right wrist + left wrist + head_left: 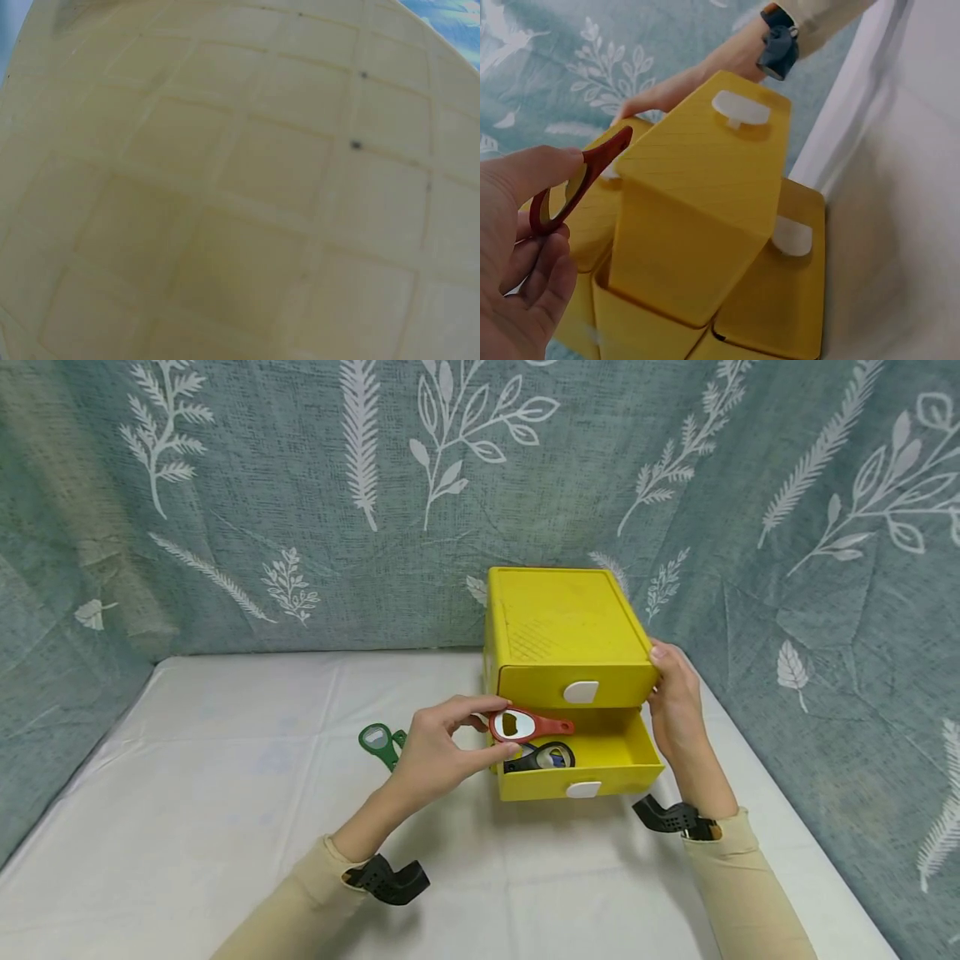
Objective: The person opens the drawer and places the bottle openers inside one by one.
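My left hand pinches a red bottle opener between thumb and forefinger, over the pulled-out lower drawer of a yellow drawer cabinet. In the left wrist view the red opener tilts beside the drawer's front. Inside that drawer lies a black bottle opener, partly overlapping another round-headed piece. My right hand rests against the cabinet's right side, fingertips at its upper front corner; some of its fingers are hidden. Close up, the right wrist view shows only a yellowish gridded surface.
Green bottle openers lie on the white-covered table left of the cabinet, partly behind my left hand. The upper drawer is closed. Another closed drawer front shows below the pulled-out one. A patterned curtain surrounds the table.
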A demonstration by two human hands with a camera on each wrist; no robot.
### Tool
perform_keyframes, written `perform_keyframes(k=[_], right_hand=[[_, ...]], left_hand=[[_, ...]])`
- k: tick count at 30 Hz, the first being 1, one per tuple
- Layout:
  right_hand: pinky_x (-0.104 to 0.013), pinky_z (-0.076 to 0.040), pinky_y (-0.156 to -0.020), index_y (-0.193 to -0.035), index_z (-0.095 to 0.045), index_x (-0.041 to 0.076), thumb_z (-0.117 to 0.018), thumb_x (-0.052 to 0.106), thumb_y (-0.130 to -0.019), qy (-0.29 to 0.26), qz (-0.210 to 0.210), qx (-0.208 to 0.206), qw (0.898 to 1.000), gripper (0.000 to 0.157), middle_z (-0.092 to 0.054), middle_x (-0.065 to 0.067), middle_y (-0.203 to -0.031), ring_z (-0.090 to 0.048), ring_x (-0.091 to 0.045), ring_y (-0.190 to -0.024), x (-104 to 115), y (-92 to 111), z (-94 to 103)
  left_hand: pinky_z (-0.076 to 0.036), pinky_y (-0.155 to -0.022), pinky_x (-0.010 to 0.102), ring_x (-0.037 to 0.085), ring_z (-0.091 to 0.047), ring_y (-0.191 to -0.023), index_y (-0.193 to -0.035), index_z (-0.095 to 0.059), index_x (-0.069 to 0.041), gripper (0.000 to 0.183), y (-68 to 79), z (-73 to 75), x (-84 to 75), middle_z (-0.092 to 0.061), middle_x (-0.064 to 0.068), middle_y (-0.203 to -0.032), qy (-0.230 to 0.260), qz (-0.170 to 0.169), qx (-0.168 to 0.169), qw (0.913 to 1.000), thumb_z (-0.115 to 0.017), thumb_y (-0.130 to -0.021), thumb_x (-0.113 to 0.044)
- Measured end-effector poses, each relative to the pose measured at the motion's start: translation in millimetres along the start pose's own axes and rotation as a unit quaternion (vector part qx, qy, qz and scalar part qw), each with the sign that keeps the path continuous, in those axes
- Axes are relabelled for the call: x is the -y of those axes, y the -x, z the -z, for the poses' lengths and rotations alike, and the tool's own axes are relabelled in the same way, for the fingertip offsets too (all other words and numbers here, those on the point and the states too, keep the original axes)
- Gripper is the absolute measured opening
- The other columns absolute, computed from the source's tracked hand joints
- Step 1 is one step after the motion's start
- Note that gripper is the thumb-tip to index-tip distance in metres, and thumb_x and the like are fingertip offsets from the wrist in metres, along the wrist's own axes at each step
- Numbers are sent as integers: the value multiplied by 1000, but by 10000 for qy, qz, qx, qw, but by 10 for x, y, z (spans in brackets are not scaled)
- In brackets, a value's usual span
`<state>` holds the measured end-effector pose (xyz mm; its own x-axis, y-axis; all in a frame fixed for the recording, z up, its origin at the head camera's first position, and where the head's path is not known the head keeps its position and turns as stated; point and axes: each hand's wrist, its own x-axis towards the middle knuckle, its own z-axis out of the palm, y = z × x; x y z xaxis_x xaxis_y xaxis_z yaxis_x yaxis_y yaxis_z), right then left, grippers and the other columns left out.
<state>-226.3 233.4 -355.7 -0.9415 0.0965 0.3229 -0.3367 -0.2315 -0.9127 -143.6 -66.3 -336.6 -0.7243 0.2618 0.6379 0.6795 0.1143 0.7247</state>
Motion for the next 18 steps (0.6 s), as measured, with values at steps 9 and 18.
perform_keyframes(k=[9, 18], right_hand=[[-33, -43, -85, -123, -60, 7, -57, 28, -98, -62, 62, 25, 10000, 33, -56, -10, -113, -53, -21, -98, -9, 0, 0], [-34, -42, -86, -123, -60, 7, -56, 27, -98, 25, 117, 13, 9999, 32, -55, -11, -113, -53, -22, -98, -24, -6, 11]], left_hand=[[-54, -74, 33, 18, -61, -86, -116, -71, -2, 48, 9, -154, 402, -70, 5, -110, -551, -297, 59, 9980, -89, -73, -9], [-55, -76, 36, 28, -60, -96, -122, -66, -3, 50, 11, -171, 419, -66, 6, -111, -635, -540, 125, 9964, -86, -76, -8]])
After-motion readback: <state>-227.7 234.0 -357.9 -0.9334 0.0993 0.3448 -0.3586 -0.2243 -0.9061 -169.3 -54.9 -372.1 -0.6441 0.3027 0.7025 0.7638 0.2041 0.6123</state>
